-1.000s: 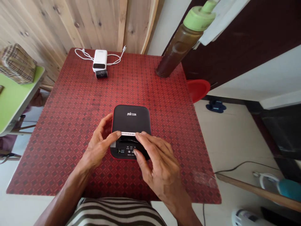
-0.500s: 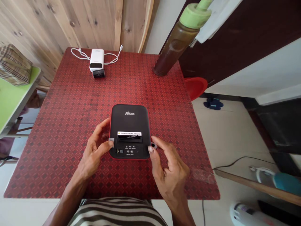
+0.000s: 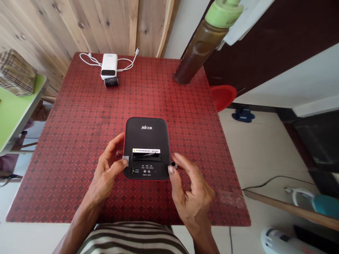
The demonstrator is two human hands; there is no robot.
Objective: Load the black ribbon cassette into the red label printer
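Observation:
A black receipt printer [image 3: 147,139] with red sides lies flat on the table in front of me. Its paper slot and a white warning strip face up, with small buttons along the near edge. My left hand [image 3: 106,173] is closed about the left side, thumb pressing a small grey tab [image 3: 125,161] at the edge and fingers curled against the side. At the right edge, my right hand [image 3: 192,187] has its thumb on the near corner. Its index finger is bent beside a small part sticking out of that side, mostly hidden by the fingertips.
The red patterned table [image 3: 87,106] carries a white power bank [image 3: 109,65] with a cable, a small black object [image 3: 111,82] and a tall brown bottle [image 3: 196,49] with a green lid. A red stool [image 3: 224,97] stands beyond the right edge. A green table [image 3: 16,113] is at left.
Both hands keep nearly the same grip on the printer. The right index finger has shifted slightly at the small side part, which now looks darker. The view has moved a little.

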